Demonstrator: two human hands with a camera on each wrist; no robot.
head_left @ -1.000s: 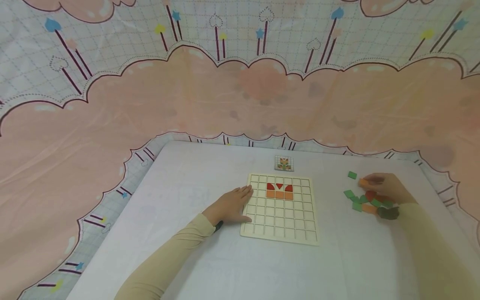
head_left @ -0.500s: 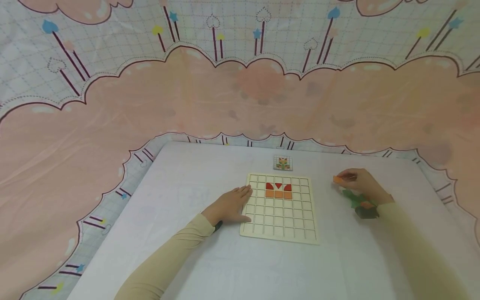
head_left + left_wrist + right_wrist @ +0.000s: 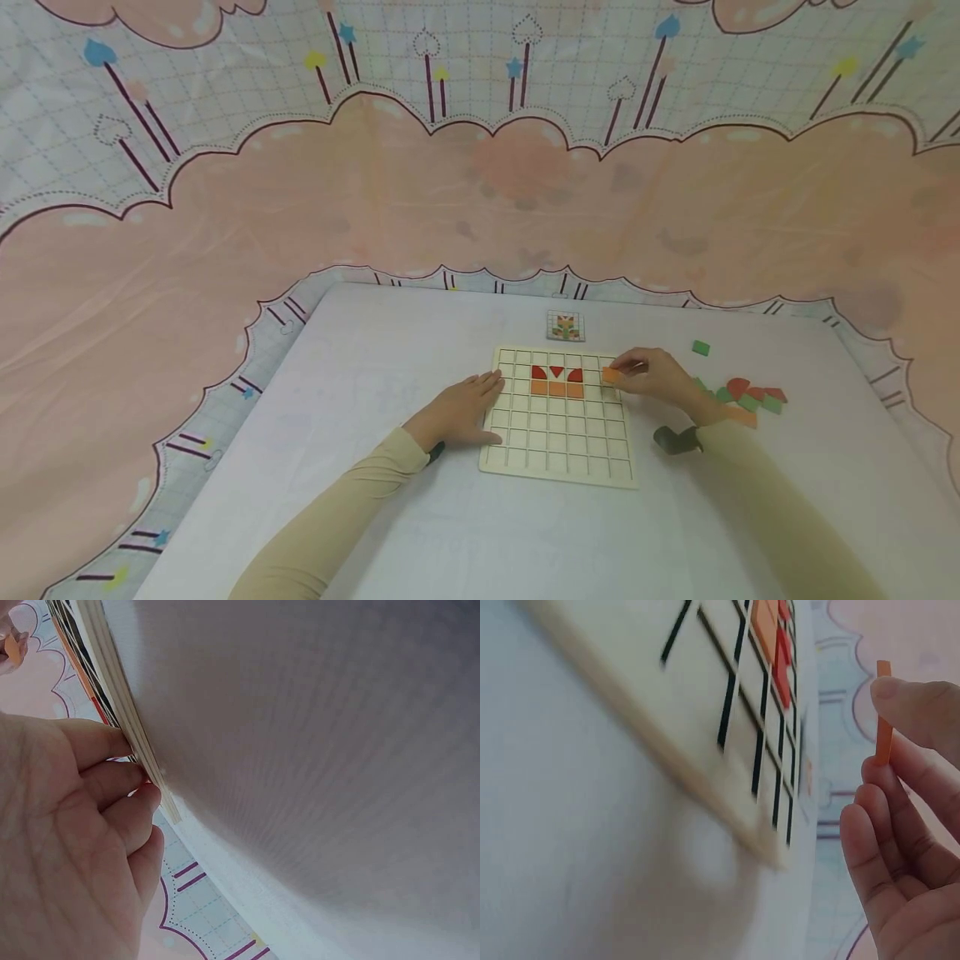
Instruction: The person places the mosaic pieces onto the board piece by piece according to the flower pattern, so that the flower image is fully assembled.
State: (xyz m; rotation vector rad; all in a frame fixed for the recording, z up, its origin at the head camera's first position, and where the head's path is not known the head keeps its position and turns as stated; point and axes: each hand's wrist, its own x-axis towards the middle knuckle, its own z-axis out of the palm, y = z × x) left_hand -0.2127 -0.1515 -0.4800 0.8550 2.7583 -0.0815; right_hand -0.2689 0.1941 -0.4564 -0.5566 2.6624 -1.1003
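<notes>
A pale wooden grid board lies on the white table. My left hand touches its left edge, fingers fairly straight and thumb spread; in the left wrist view the fingertips rest against the board's side. Over the board's upper right, my right hand pinches an orange square tile between thumb and fingers. The right wrist view shows that tile edge-on, apart from the board. On the grid, two red rounded pieces flank a red triangle, above a row of orange tiles.
A small pattern card with a flower design lies behind the board. To the right is a loose pile of green tiles, red pieces and orange tiles, partly behind the right arm. One green tile lies apart.
My right hand has picked up the orange tile from the loose pieces and carried it left, over the board's right side. My left hand has stayed at the board's left edge.
</notes>
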